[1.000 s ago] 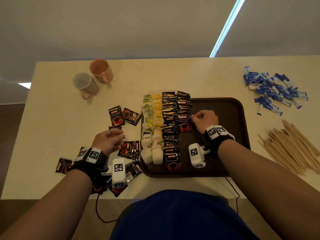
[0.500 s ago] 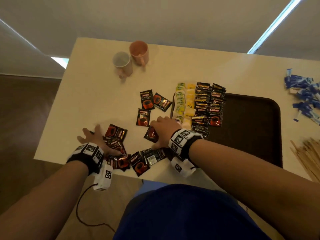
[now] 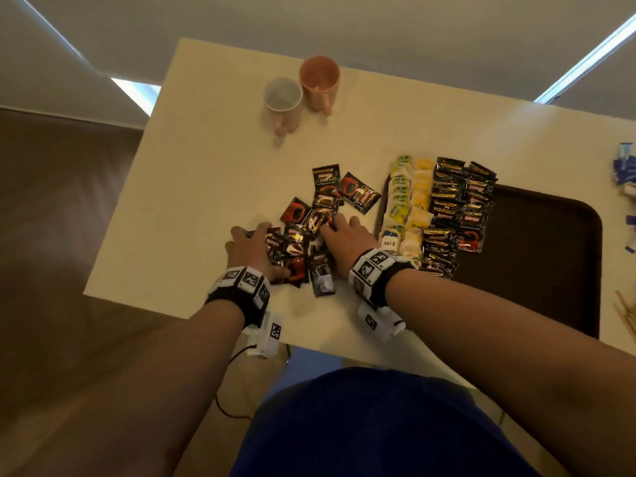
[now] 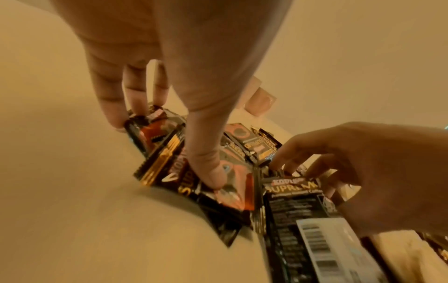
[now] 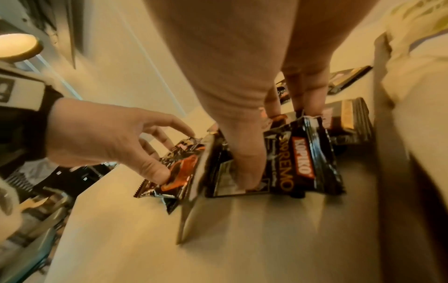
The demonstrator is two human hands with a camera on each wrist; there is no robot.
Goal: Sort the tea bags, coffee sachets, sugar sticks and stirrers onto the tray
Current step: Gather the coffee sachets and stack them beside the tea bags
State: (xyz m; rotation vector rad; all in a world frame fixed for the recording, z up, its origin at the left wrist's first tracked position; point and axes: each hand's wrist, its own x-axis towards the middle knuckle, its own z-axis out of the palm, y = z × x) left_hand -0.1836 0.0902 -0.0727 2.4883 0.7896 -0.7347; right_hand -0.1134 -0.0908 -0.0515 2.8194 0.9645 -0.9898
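Note:
Loose black-and-red coffee sachets lie in a heap on the table left of the brown tray. My left hand is curled over the heap's left side, thumb and fingertips clamped on sachets. From the right, my right hand pinches a tilted-up Kopiko Supremo sachet between thumb and fingers. Two more sachets lie just beyond the heap. On the tray's left end are rows of tea bags and coffee sachets.
A white mug and an orange mug stand at the table's far side. Blue sugar sticks and wooden stirrers show at the right edge. The near table edge runs just behind my wrists.
My right hand left the tray and came across to the loose sachets. My left hand slid right, bunching the scattered sachets into one heap. The head view swung left.

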